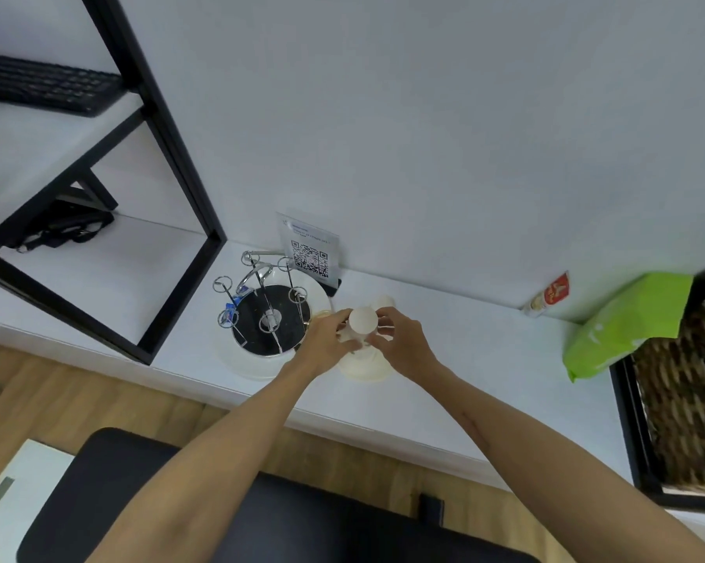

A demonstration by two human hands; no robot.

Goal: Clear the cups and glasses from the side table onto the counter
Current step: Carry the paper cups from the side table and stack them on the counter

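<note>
A white cup (362, 321), seen from its round end, is held above the white counter (464, 343) between both hands. My left hand (322, 337) grips it from the left and my right hand (401, 339) from the right. Below the cup sits a cream round base (367, 371), mostly hidden by my hands. Just behind the held cup is a second white cup (386, 301). To the left stands a metal wire cup rack (261, 294) on a white round tray (241, 359) with a black centre; its wire arms carry nothing.
A QR-code sign (310, 253) leans on the wall behind the rack. A green bag (627, 323) and a wicker basket (684, 392) are at the right. A black shelf frame (172, 156) with a keyboard (46, 85) is at the left. A black seat (139, 501) lies below me.
</note>
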